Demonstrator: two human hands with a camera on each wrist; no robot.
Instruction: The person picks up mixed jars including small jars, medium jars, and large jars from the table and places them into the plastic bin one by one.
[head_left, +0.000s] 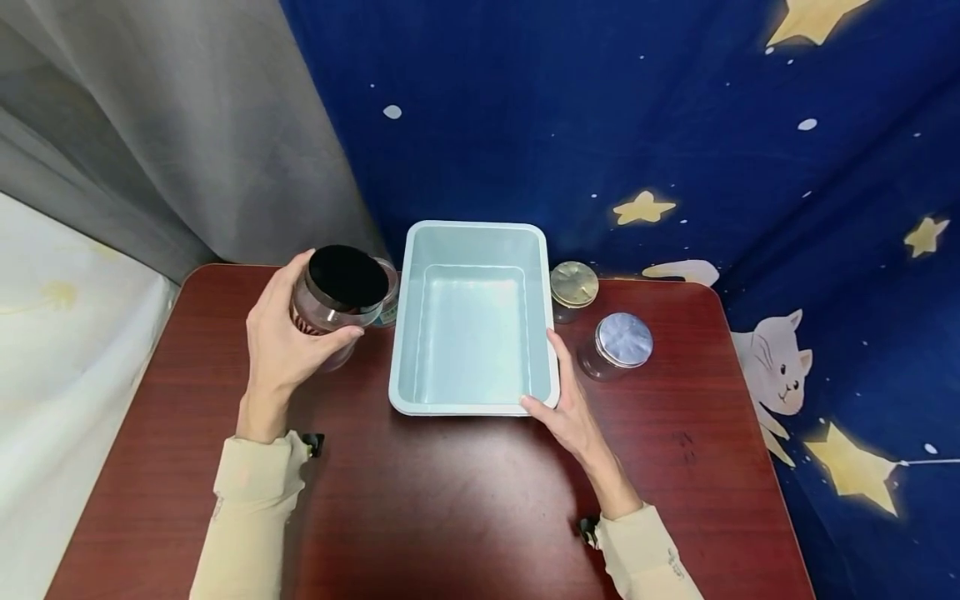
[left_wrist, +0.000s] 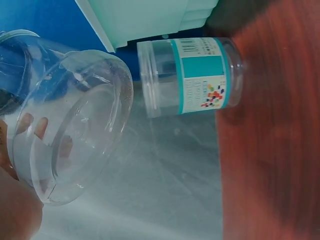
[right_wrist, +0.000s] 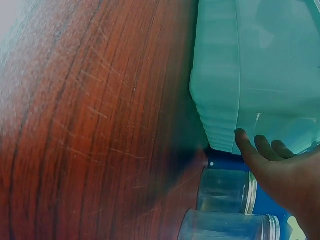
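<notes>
My left hand (head_left: pixel 281 337) grips a large clear jar with a black lid (head_left: pixel 348 277), thumb on the near side and fingers round the far side. In the left wrist view the transparent base of that black-lidded jar (left_wrist: pixel 92 130) shows, raised off the tabletop. Behind it stands a smaller clear jar with a teal and white label (left_wrist: pixel 202 75), partly hidden in the head view. My right hand (head_left: pixel 573 421) holds the near right corner of a pale blue plastic bin (head_left: pixel 401 350), thumb over the rim and fingers along the outer wall. Nothing lies in the bin.
Right of the bin stand two clear jars, one with a gold-toned lid (head_left: pixel 574 285) and one with a silver lid (head_left: pixel 624 340). Everything rests on a reddish-brown wooden table (head_left: pixel 450 500). A blue starry curtain (head_left: pixel 480 100) and a grey curtain (head_left: pixel 217 125) hang behind its back edge.
</notes>
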